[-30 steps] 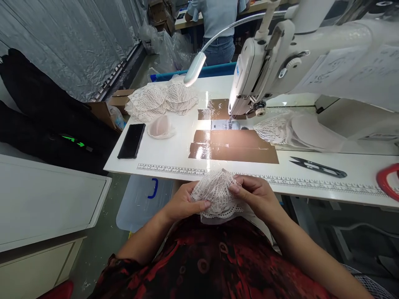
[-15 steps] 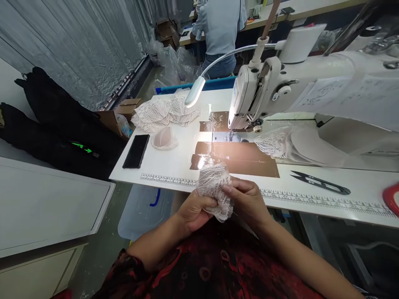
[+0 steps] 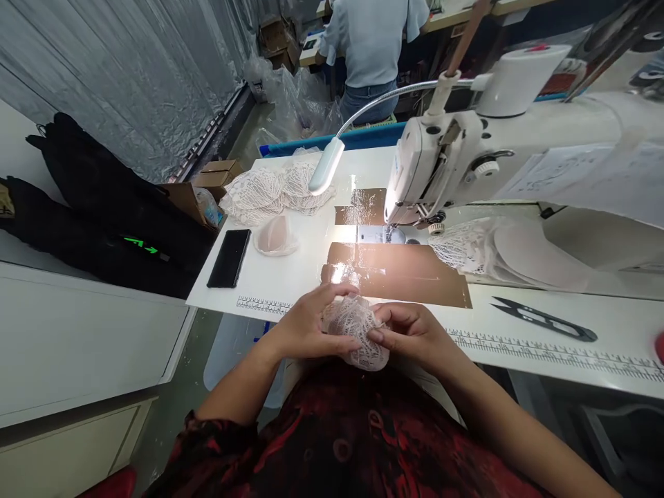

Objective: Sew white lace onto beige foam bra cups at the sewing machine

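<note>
A rounded piece of white lace fabric (image 3: 360, 332), cup-like in shape, is held between my two hands at the table's front edge. My left hand (image 3: 311, 325) curves round its left side, thumb in front and fingers behind. On the right edge, my right hand (image 3: 415, 335) pinches the lace between thumb and fingers. Beyond them stands a white sewing machine (image 3: 456, 166), its needle area lit. More lace pieces (image 3: 274, 190) lie at the back left, with a beige moulded cup (image 3: 274, 235) in front of them.
A black phone (image 3: 229, 258) lies at the left edge. Thread snips (image 3: 543, 319) lie on the right, near the printed ruler (image 3: 519, 351). A lamp (image 3: 326, 166) hangs over the table, and brown tape (image 3: 394, 273) covers its middle. Lace and pale fabric (image 3: 498, 249) lie under the machine arm. A person (image 3: 368, 48) sits beyond.
The lace piece has gone from bunched and upright to spread and rounded. My left hand has shifted from gripping its lower part to cupping its left side. The view has tilted slightly.
</note>
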The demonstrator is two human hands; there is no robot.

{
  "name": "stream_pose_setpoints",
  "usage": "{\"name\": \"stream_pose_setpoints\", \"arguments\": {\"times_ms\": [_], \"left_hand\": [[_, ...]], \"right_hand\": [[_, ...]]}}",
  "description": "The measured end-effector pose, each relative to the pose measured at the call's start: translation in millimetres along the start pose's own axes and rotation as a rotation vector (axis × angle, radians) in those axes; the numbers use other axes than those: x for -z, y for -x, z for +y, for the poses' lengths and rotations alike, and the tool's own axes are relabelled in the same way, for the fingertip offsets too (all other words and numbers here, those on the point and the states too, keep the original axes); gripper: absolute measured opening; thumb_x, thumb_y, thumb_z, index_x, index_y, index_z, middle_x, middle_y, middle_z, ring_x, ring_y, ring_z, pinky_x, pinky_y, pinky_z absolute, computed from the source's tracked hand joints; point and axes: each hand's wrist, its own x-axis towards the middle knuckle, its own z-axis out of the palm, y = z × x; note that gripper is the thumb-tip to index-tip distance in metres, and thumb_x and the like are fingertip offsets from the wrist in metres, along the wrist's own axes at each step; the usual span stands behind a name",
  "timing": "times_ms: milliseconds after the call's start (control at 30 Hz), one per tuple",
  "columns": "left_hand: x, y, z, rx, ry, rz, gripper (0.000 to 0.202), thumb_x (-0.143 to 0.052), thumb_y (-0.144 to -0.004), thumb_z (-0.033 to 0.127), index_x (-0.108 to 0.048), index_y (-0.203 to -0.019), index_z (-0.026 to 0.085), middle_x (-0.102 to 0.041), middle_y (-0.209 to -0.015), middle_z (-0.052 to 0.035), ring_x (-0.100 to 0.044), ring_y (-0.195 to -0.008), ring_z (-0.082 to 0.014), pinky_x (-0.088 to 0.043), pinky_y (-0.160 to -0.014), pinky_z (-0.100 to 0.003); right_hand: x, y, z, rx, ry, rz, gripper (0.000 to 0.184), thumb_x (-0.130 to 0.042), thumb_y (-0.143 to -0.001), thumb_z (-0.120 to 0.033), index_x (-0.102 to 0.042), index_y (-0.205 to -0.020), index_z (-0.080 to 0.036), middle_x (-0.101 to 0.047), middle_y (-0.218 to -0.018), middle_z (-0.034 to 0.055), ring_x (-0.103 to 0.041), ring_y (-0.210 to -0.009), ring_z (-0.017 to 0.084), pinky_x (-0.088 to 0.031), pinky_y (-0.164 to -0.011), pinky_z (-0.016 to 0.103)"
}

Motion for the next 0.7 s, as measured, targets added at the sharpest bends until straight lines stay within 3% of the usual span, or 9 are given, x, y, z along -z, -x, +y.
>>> {"name": "stream_pose_setpoints", "arguments": {"times_ms": [100, 167, 367, 700], "left_hand": [[-10.5, -10.4, -6.2, 0.079, 0.063, -0.104, 0.039, -0.068, -0.077, 0.040, -0.060, -0.106, 0.016, -0.060, -0.088, -0.0028, -0.055, -0.077, -0.0149, -0.045, -0.070, -0.025], [-15.2, -13.1, -11.3, 0.092, 0.074, -0.109, 0.034, -0.067, -0.078, 0.040, -0.061, -0.098, 0.014, -0.057, -0.081, -0.0007, -0.051, -0.071, -0.0123, -0.042, -0.064, -0.023], [-10.2, -19.2, -12.5, 0.090, 0.050, -0.102, 0.033, -0.066, -0.080, 0.040, -0.062, -0.099, 0.014, -0.059, -0.085, -0.0018, -0.054, -0.075, -0.0132, -0.043, -0.067, -0.023], [-3.5, -29.0, -8.5, 0.064, -0.083, -0.031, 0.028, -0.060, -0.084, 0.039, -0.065, -0.096, 0.015, -0.063, -0.080, -0.0013, -0.055, -0.071, -0.0126, -0.042, -0.065, -0.022]], "right_hand": [[-0.4, -3.9, -2.7, 0.021, 0.185, 0.052, 0.018, -0.069, -0.077, -0.036, -0.064, -0.078, -0.019, -0.056, -0.066, -0.0026, -0.048, -0.059, 0.010, -0.038, -0.053, 0.022], [0.8, -6.9, -3.2, 0.061, 0.298, 0.116, 0.019, -0.066, -0.079, -0.037, -0.063, -0.076, -0.019, -0.057, -0.065, -0.0022, -0.049, -0.059, 0.011, -0.038, -0.053, 0.022], [2.0, -16.3, -2.1, 0.286, 0.438, 0.277, 0.019, -0.062, -0.082, -0.031, -0.060, -0.067, -0.020, -0.066, -0.079, 0.0030, -0.061, -0.073, 0.016, -0.047, -0.067, 0.027], [3.7, -23.3, -1.5, 0.233, 0.566, 0.371, 0.024, -0.060, -0.083, -0.037, -0.059, -0.066, -0.020, -0.064, -0.064, 0.0015, -0.053, -0.054, 0.012, -0.039, -0.050, 0.024]]}}
